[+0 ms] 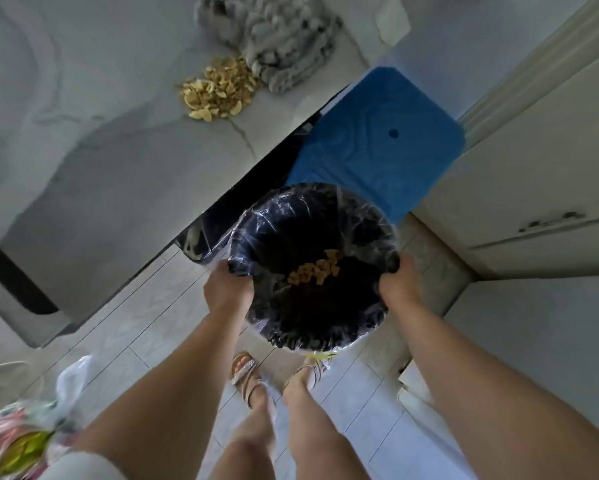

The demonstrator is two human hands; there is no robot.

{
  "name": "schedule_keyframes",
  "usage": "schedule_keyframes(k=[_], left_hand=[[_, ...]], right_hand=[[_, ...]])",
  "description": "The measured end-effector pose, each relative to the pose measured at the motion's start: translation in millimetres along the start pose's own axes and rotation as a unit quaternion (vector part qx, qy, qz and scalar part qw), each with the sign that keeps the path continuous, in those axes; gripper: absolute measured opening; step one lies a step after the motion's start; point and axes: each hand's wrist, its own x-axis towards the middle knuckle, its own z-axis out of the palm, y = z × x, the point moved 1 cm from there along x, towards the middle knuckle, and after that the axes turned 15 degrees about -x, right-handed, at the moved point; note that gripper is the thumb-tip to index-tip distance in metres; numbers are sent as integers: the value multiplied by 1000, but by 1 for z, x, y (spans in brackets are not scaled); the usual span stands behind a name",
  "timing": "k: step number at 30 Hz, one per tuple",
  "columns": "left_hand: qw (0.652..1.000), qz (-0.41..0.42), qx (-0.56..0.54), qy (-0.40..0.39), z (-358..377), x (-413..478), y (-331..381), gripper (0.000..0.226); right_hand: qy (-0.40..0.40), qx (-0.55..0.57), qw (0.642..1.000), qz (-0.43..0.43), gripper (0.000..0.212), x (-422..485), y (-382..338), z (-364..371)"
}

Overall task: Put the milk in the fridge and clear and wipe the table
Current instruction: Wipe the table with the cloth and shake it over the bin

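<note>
Head view: my left hand [227, 289] and right hand [400, 285] each grip the rim of the lined bin [325, 202], held just beside the desk [83, 140]. Some scraps [315, 268] lie inside; a scrap pile [218, 88] sits on the desk just beside the cloth [280, 46]. Milk: not visible. I judge clearing partly done, wiping pending.

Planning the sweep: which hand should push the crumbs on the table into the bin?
Probably the left hand: it grips the bin on the table's side, nearer the crumbs; the right hand can hold the bin.
</note>
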Motion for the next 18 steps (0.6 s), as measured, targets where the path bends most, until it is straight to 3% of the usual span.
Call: schedule_keyframes(k=[8, 14, 18], left_hand=[[999, -29, -3, -37, -28, -26, 27, 11], [998, -43, -29, -39, -32, -25, 33, 24], [997, -64, -45, -25, -30, -18, 41, 31]], right_hand=[[11, -69, 997, -26, 38, -28, -24, -45], [-2, -106, 993, -48, 43, -27, -43, -64], [19, -89, 987, -130, 57, -1, -86, -79]])
